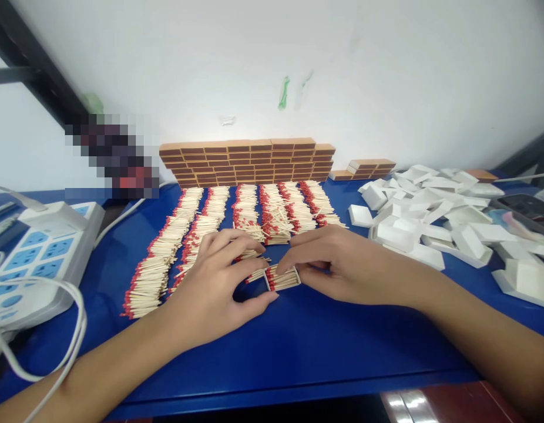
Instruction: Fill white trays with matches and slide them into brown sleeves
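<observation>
A small white tray of red-tipped matches (pixel 282 278) lies on the blue table (pixel 298 346) between my hands. My left hand (pixel 219 276) curls around its left side, thumb below, fingers bent over loose matches (pixel 254 258). My right hand (pixel 338 264) pinches the tray's right end with its fingertips. Behind the hands, several long rows of matches (pixel 249 214) run back toward a wall of stacked brown matchbox sleeves (pixel 248 161).
A heap of empty white inner trays (pixel 435 220) fills the right side. A white power strip (pixel 38 252) with cables sits at the left. A dark phone (pixel 525 208) lies at the far right. The table's front edge is close to me.
</observation>
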`<control>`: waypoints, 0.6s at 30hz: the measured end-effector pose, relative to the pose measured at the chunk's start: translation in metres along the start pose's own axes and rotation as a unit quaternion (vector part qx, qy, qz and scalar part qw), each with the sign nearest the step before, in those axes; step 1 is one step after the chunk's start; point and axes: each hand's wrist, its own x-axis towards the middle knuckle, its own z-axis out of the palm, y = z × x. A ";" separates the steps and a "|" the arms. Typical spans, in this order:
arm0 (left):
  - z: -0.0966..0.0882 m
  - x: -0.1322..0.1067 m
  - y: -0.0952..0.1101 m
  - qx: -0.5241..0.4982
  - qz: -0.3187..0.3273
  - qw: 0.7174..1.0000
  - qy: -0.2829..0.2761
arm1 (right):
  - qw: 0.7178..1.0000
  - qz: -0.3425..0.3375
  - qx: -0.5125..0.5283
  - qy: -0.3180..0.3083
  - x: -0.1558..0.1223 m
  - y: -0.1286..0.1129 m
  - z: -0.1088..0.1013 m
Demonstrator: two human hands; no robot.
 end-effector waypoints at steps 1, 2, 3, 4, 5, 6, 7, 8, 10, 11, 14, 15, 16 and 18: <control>0.000 0.000 0.000 0.000 0.000 1.000 0.001 | 1.000 0.002 -0.007 0.000 0.000 0.001 0.000; 0.000 0.000 0.000 0.000 0.000 1.000 0.003 | 1.000 0.004 -0.014 -0.002 0.000 0.002 0.000; 0.000 0.000 0.000 0.000 0.000 1.000 0.004 | 1.000 0.007 -0.021 -0.004 -0.001 0.003 0.000; 0.000 0.000 0.000 0.000 0.000 1.000 0.004 | 1.000 0.009 -0.027 -0.004 -0.001 0.003 0.000; 0.000 0.000 0.000 0.001 0.000 1.000 0.004 | 0.999 0.012 -0.030 -0.004 -0.001 0.004 0.000; 0.000 0.000 0.000 0.001 0.000 1.000 0.004 | 0.999 0.015 -0.031 -0.004 -0.001 0.003 0.000; 0.000 0.000 0.000 0.001 0.000 1.000 0.003 | 0.999 0.018 -0.031 -0.005 -0.001 0.003 0.000; 0.000 0.000 0.000 0.001 0.000 1.000 0.003 | 0.999 0.021 -0.030 -0.008 -0.001 0.003 0.000; 0.000 0.000 0.000 0.001 0.001 1.000 0.004 | 0.999 0.027 -0.032 -0.015 -0.001 0.001 0.000; 0.000 0.000 0.000 0.000 0.002 1.000 0.004 | 0.999 0.031 -0.035 -0.014 -0.001 0.001 0.001; 0.000 0.000 0.000 -0.002 0.001 1.000 0.002 | 0.999 0.042 -0.032 0.000 0.000 -0.001 0.002; 0.000 0.000 0.000 -0.003 -0.001 1.000 0.000 | 0.999 0.037 -0.023 -0.001 0.000 -0.001 0.003; 0.000 0.000 0.000 -0.003 -0.002 1.000 -0.002 | 1.000 0.026 -0.011 -0.007 0.000 -0.002 0.003; -0.001 0.000 0.000 -0.002 -0.005 1.000 -0.007 | 1.000 -0.003 0.006 -0.023 0.000 -0.002 0.003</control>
